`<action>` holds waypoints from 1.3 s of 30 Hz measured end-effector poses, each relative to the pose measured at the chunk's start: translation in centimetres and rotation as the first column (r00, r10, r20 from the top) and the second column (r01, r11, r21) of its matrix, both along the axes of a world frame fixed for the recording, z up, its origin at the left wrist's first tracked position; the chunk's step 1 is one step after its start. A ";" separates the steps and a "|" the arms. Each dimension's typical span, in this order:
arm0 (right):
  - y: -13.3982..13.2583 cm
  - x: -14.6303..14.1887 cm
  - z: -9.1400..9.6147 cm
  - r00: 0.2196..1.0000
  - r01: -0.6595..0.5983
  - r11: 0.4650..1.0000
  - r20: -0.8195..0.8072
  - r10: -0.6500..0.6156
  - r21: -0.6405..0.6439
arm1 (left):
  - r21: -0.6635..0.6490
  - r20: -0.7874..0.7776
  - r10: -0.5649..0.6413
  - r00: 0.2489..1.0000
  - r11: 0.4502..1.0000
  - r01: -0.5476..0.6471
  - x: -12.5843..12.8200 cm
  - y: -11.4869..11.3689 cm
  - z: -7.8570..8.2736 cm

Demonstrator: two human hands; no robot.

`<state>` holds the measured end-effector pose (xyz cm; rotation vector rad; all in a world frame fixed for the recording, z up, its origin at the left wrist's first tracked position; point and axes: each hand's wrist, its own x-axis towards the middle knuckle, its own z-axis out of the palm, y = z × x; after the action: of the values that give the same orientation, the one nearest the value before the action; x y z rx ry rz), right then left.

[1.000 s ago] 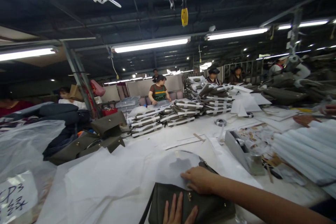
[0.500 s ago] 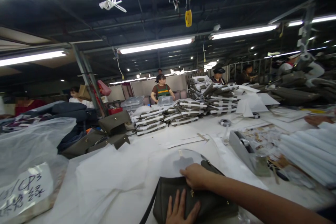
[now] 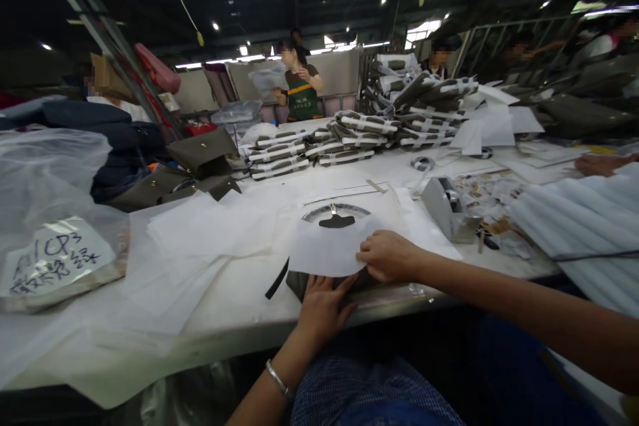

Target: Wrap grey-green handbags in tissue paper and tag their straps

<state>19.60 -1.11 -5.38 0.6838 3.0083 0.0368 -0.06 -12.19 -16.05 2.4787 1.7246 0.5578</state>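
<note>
An olive-green handbag (image 3: 295,285) lies at the table's front edge, mostly hidden under a white paper sheet (image 3: 319,249). Fingers stretched out, my left hand (image 3: 322,306) presses flat on the bag at the sheet's near edge. My right hand (image 3: 389,256) pinches the right side of the sheet between thumb and fingers. Beyond the sheet's far edge show a dark tab (image 3: 337,220) and a curved clear plastic piece. A dark strap (image 3: 277,279) sticks out to the left of the bag.
Loose white sheets (image 3: 192,233) and a labelled plastic bag (image 3: 54,253) lie left. A grey tape dispenser (image 3: 442,210) and rolled foam sheets (image 3: 584,213) are right. Wrapped bags (image 3: 349,136) are stacked behind, more olive bags (image 3: 207,153) back left. A co-worker (image 3: 299,90) stands beyond.
The white sheet now covers most of the bag, with my right hand on its edge instead of at the bag's opening. My view has tilted down. The co-worker has raised a clear plastic bag.
</note>
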 end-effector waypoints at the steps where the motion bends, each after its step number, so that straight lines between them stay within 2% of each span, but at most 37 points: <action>1: -0.1 0.2 -0.1 0.999 -0.022 0.999 -0.028 0.020 -0.037 | -0.029 0.009 0.007 1.000 1.000 -0.007 0.0 -0.1 -0.1; 4: 0.5 0.5 -1.0 0.992 -0.047 0.976 -0.128 0.020 -0.213 | -0.064 0.020 0.020 1.000 0.998 -0.018 0.1 -0.3 -0.2; 7: 1.4 0.8 -2.1 0.986 -0.029 0.901 -0.158 -0.044 -0.432 | -0.038 0.028 0.014 1.000 0.999 -0.013 0.0 -0.3 0.1; 9: 2.0 1.0 -2.7 0.987 -0.010 0.861 -0.144 -0.073 -0.509 | -0.008 0.040 -0.005 0.999 1.000 0.006 0.0 -0.3 0.5; 12: 2.6 1.2 -3.7 0.993 0.024 0.885 -0.094 -0.077 -0.466 | 0.000 0.045 -0.007 0.999 1.000 0.007 0.0 -0.2 0.7; 16: 3.1 1.3 -4.7 0.998 0.000 0.936 -0.056 -0.021 -0.352 | -0.076 0.031 0.011 0.999 0.997 -0.008 0.1 -0.3 0.2; 21: 3.4 2.1 -4.9 0.995 -0.077 0.938 -0.079 0.054 -0.337 | -0.104 0.044 -0.002 0.999 0.995 0.007 0.1 -0.5 -0.3; 28: 3.9 2.6 -5.2 0.989 -0.083 0.926 -0.143 0.032 -0.369 | -0.129 0.008 0.006 1.000 0.992 -0.005 0.1 -0.2 -0.2; 32: 4.3 2.6 -5.5 0.990 -0.089 0.927 -0.135 0.042 -0.364 | -0.081 -0.076 -0.003 0.997 0.997 -0.003 0.0 -0.2 -0.4; 35: 4.4 2.7 -5.8 0.990 -0.094 0.934 -0.135 0.049 -0.346 | -0.036 -0.160 0.018 0.987 0.999 -0.024 0.2 -0.9 1.2; 37: 4.5 2.8 -5.9 0.989 -0.101 0.935 -0.139 0.056 -0.341 | -0.080 -0.146 0.015 0.989 0.996 -0.027 0.7 -1.5 3.9; 39: 4.6 2.8 -6.0 0.988 -0.104 0.934 -0.143 0.058 -0.341 | -0.183 -0.045 -0.042 0.998 0.983 0.033 1.4 -1.6 7.2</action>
<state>22.39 3.50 -11.42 0.5430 3.0407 -0.5440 1.30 -13.76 -8.83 2.4093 1.6596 0.3228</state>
